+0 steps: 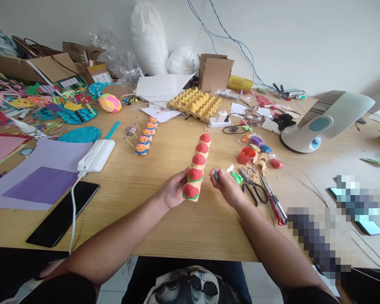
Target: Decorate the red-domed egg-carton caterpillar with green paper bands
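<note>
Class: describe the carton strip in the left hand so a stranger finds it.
In the near middle of the table, the left hand grips a carton strip. Its five bumps are red, unlike the smaller orange-and-blue strip to its left.

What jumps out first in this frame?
The red-domed carton strip at centre, its near end gripped by the left hand, draws the eye first. The right hand pinches a small blue bit beside it. A white fan sits at right; bright paper crafts crowd the far left.
</note>
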The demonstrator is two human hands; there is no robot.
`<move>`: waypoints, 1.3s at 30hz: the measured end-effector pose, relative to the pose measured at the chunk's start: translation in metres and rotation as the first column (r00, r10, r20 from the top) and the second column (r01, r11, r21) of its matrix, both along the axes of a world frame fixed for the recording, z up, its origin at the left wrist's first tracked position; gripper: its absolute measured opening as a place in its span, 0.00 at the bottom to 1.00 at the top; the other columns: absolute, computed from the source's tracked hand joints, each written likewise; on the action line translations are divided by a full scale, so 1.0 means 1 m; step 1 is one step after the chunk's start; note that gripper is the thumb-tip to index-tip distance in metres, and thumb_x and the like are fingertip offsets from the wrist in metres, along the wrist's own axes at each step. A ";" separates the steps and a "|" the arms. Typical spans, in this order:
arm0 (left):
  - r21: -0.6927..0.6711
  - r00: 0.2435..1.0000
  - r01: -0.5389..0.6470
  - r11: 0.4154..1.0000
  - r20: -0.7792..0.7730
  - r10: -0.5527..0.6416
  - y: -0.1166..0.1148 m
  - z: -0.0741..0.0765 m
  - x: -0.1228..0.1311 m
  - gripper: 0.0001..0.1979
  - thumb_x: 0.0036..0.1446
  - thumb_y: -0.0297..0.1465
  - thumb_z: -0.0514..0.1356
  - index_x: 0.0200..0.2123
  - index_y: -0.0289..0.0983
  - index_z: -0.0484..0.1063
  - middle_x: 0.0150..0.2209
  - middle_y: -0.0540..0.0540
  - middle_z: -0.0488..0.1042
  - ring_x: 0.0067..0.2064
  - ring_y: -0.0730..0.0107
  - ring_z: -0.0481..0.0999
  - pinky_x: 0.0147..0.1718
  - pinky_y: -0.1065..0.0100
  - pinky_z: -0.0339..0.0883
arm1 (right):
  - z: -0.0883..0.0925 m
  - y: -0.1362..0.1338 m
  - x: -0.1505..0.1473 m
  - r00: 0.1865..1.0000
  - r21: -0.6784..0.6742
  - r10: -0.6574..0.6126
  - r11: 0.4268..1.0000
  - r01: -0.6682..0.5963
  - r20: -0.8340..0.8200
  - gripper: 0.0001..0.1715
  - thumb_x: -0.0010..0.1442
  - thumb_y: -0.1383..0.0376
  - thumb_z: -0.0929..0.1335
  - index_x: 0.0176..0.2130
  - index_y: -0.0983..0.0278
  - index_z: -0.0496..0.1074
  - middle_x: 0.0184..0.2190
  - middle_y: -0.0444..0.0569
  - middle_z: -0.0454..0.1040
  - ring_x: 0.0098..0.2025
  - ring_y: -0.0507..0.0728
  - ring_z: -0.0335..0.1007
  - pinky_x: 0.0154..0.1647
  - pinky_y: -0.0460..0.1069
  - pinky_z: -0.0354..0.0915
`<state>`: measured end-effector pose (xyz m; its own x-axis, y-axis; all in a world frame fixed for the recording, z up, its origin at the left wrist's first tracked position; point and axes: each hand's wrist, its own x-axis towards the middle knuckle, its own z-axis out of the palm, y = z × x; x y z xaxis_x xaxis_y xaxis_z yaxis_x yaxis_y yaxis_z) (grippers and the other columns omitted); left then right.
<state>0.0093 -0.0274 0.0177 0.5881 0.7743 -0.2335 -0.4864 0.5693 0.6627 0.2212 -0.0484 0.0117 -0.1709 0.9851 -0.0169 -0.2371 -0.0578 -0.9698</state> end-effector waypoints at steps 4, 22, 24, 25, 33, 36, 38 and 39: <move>0.003 1.000 -0.019 1.000 -0.006 0.019 0.003 -0.004 0.000 0.15 0.58 0.47 0.66 0.38 0.42 0.81 0.32 0.45 0.76 0.31 0.63 0.73 0.32 0.60 0.68 | 0.007 0.001 0.004 0.978 0.104 -0.087 0.992 0.068 0.187 0.22 0.62 0.46 0.71 0.32 0.61 0.75 0.26 0.43 0.65 0.30 0.53 0.56 0.32 0.49 0.56; -0.002 1.000 -0.018 1.000 -0.017 0.018 -0.002 -0.009 0.003 0.13 0.61 0.44 0.64 0.38 0.40 0.79 0.32 0.47 0.77 0.32 0.65 0.76 0.33 0.64 0.68 | 0.026 -0.006 0.009 0.630 0.622 -0.354 0.735 -0.269 0.691 0.05 0.66 0.61 0.71 0.37 0.59 0.74 0.30 0.46 0.74 0.36 0.57 0.68 0.43 0.54 0.57; -0.027 1.000 -0.005 1.000 -0.003 0.005 -0.003 -0.007 0.003 0.12 0.63 0.42 0.63 0.38 0.40 0.79 0.33 0.47 0.77 0.33 0.65 0.77 0.33 0.65 0.68 | 0.028 -0.006 0.010 0.606 0.627 -0.378 0.733 -0.266 0.700 0.06 0.66 0.60 0.71 0.37 0.59 0.74 0.30 0.46 0.75 0.37 0.58 0.67 0.44 0.55 0.57; -0.043 1.000 0.002 0.999 0.007 -0.002 -0.004 -0.006 0.003 0.11 0.64 0.41 0.62 0.38 0.40 0.79 0.33 0.48 0.78 0.33 0.66 0.77 0.32 0.66 0.67 | 0.028 -0.006 0.010 0.594 0.626 -0.387 0.732 -0.267 0.705 0.06 0.66 0.60 0.71 0.37 0.59 0.75 0.30 0.46 0.75 0.38 0.58 0.67 0.44 0.55 0.57; -0.079 0.999 0.033 0.996 0.025 -0.031 -0.007 -0.001 0.005 0.12 0.66 0.38 0.59 0.35 0.39 0.78 0.32 0.47 0.78 0.31 0.68 0.77 0.30 0.68 0.66 | 0.033 -0.007 0.012 0.553 0.616 -0.410 0.745 -0.257 0.726 0.06 0.64 0.58 0.73 0.38 0.58 0.75 0.32 0.46 0.76 0.42 0.60 0.67 0.47 0.56 0.58; -0.095 0.999 0.033 0.995 0.036 -0.030 -0.007 -0.002 0.005 0.11 0.66 0.37 0.60 0.34 0.38 0.78 0.31 0.47 0.78 0.31 0.68 0.76 0.29 0.69 0.66 | 0.031 -0.005 0.013 0.592 0.613 -0.391 0.755 -0.233 0.705 0.07 0.62 0.59 0.74 0.37 0.58 0.75 0.31 0.46 0.75 0.42 0.60 0.68 0.46 0.56 0.59; -0.104 0.999 0.036 0.994 0.042 -0.032 -0.006 -0.003 0.005 0.11 0.66 0.37 0.60 0.34 0.38 0.78 0.31 0.47 0.78 0.30 0.68 0.76 0.29 0.69 0.66 | 0.030 -0.003 0.013 0.621 0.619 -0.379 0.753 -0.225 0.686 0.07 0.62 0.60 0.74 0.36 0.58 0.75 0.30 0.46 0.75 0.40 0.59 0.67 0.45 0.55 0.60; -0.106 0.999 0.037 0.994 0.043 -0.032 -0.006 -0.004 0.005 0.11 0.66 0.37 0.60 0.34 0.37 0.78 0.31 0.46 0.78 0.30 0.69 0.76 0.29 0.69 0.66 | 0.029 -0.002 0.013 0.633 0.622 -0.374 0.751 -0.222 0.678 0.07 0.62 0.60 0.74 0.35 0.58 0.75 0.30 0.46 0.75 0.39 0.59 0.67 0.45 0.55 0.60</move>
